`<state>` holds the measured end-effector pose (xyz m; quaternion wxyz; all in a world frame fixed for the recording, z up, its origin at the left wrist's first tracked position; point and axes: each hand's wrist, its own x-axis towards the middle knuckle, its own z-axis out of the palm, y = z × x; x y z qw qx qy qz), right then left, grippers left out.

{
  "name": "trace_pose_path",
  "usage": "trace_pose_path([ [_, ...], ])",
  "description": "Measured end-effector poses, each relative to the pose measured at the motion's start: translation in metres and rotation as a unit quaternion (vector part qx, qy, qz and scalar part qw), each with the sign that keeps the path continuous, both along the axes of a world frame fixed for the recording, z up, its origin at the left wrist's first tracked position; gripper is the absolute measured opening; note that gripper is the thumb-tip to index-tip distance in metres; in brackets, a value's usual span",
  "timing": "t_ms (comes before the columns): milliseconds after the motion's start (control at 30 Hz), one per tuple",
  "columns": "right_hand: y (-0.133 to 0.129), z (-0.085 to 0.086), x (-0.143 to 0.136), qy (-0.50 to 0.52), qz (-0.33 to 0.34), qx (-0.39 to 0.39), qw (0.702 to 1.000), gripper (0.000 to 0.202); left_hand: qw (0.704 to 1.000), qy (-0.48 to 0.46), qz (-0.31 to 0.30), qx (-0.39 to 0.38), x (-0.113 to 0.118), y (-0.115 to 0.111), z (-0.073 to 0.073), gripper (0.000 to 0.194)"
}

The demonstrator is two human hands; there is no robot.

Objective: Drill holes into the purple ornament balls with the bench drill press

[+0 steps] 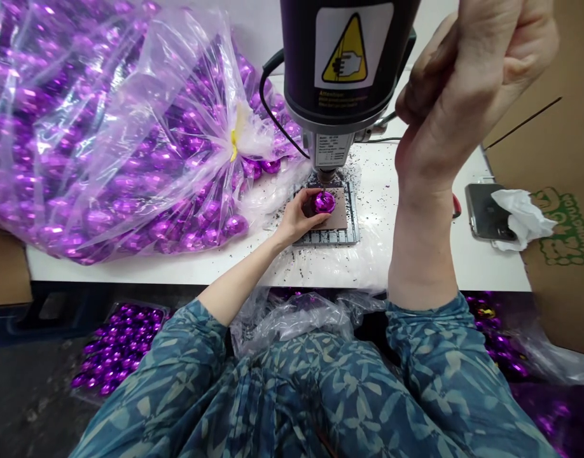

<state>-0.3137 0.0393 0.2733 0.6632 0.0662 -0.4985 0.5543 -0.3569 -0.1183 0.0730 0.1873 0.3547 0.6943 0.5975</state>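
A shiny purple ball [325,202] rests on a brown board [338,216] over the slotted metal base [327,238] of a black drill press [344,108]. My left hand [301,215] pinches the ball between thumb and fingers, right under the tip of the tool. My right hand [468,83] is raised at the upper right beside the machine's head, its fingers curled closed. What it grips is hidden behind the fingers.
A big clear bag [130,140] of purple balls fills the table's left side. On the right lie a black phone [485,210] and crumpled tissue [528,216] by a cardboard box [559,152]. Dark shavings dot the white table [177,272]. A tray of purple balls [123,343] sits below left.
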Motion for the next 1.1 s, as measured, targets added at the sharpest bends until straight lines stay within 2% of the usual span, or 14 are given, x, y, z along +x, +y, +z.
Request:
trace_pose_path([
  [133, -0.004, -0.015, 0.009, 0.026, -0.022, 0.046, 0.998, 0.053, 1.0, 0.005, 0.0, 0.013, -0.001, 0.0, -0.002, 0.063],
  [333, -0.021, -0.038, 0.03, 0.046, -0.038, 0.046, 0.997, 0.028, 1.0, 0.001, 0.0, 0.019, 0.001, -0.001, 0.0, 0.066],
  [533, -0.025, -0.045, 0.028, 0.056, -0.08, 0.039, 0.994, 0.059, 0.999, -0.012, -0.01, 0.03, 0.001, -0.001, -0.001, 0.066],
  [800, -0.015, -0.059, 0.022, 0.103, -0.061, 0.071, 0.99, 0.06, 0.999, 0.001, -0.006, 0.041, -0.001, 0.0, -0.006, 0.065],
  [933, -0.01, -0.066, 0.021, 0.113, -0.063, 0.082, 0.988, 0.071, 0.999, -0.009, -0.013, 0.042, -0.001, 0.0, -0.006, 0.065],
  [1100, -0.007, -0.071, 0.023, 0.087, -0.071, 0.084, 0.99, 0.074, 0.999, -0.012, -0.013, 0.042, -0.002, 0.001, -0.009, 0.066],
])
